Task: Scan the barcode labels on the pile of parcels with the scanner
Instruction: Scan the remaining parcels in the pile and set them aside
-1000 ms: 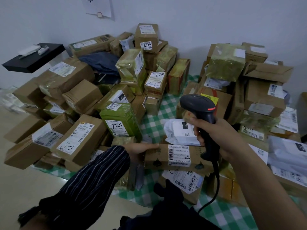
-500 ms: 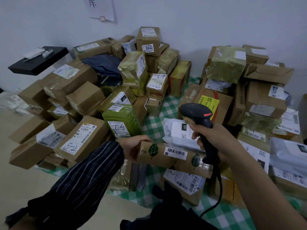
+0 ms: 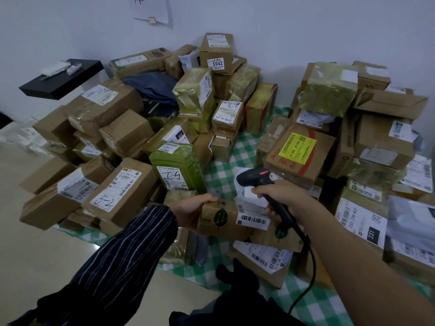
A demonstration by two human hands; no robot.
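Right hand: Your right hand (image 3: 281,196) is curled tight round the handle of the scanner (image 3: 255,177). Its red-marked head sits just above your grip and tips away from you.
Left hand: Your left hand (image 3: 191,209) grips the left end of the box (image 3: 219,221), thumb over the top edge.
Box: It is brown with green leaf prints, and you hold it off the pile between your two grips.
Barcode label (image 3: 255,221): A white strip on the face turned toward you, just below the right grip.
Cable (image 3: 310,262): It runs from the bottom of the handle toward you, beside your right forearm.
In the way: The handle crosses the right end of the box. A white soft bag (image 3: 247,201) lies right behind the box, under the scanner head.
Around: A yellow-label carton (image 3: 299,149) lies beyond the right grip and a green parcel (image 3: 176,170) beyond the left. A flat carton (image 3: 261,257) lies beneath the box. All rest on a checked cloth (image 3: 223,161).
Change: A second ago the box showed a face with a bigger label, and your left hand lay flat at its end. Now the leaf face is up. The scanner head is lower and closer to the box than half a second ago.
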